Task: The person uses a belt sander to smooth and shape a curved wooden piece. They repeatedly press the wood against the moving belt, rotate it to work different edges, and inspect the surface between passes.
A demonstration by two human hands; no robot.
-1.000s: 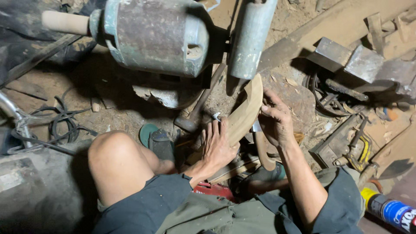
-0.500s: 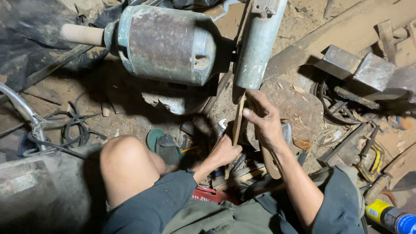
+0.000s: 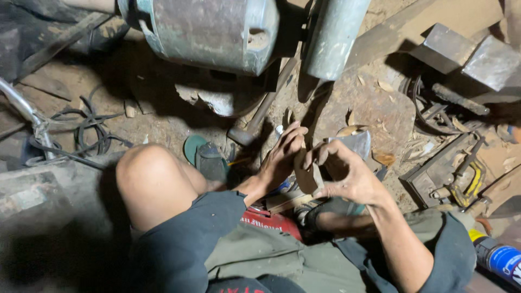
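Note:
Both my hands hold a curved wooden piece low in front of me, seen nearly end on. My left hand presses flat against its left side, fingers pointing up. My right hand wraps it from the right, fingertips on its top edge. A metal axe-like blade lies on the ground just behind my right hand. Above hangs a large greenish motor housing with a grey cylinder beside it. A hammer rests on the dirt under the motor.
My bare left knee is raised at centre left, a green sandal beside it. Black cables coil at left. Metal blocks and a tool tray sit at right; a blue spray can lies at bottom right. Wood chips litter the dirt.
The wooden piece came down from near the grey cylinder to low in front of my body, turned edge on. Both hands followed it, and the view shifted closer.

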